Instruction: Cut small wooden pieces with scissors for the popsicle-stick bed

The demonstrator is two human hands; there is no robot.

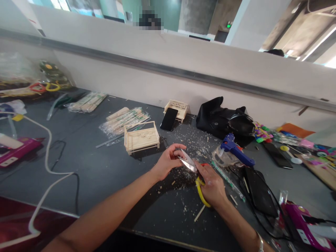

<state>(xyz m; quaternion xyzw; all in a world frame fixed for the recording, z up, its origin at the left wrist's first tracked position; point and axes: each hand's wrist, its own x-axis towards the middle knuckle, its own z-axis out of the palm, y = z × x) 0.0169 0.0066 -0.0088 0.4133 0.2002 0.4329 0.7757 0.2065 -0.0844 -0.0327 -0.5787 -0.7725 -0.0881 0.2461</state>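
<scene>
My right hand is wrapped round the handles of a pair of scissors, whose loops are yellow and red. The parted blades point up and left toward my left hand. That hand is closed in a pinch beside the blade tips; whatever it grips is too small to make out. Beyond it, a miniature bed-like frame of pale wooden sticks stands upright. A second small stick-built piece, shaped like a bench, is farther back with a black phone leaning against it.
Wood chips litter the dark table around my hands. A blue glue gun rests to the right, near a black bag. Bagged sticks lie at the back left. Cables and purple power strips occupy both sides.
</scene>
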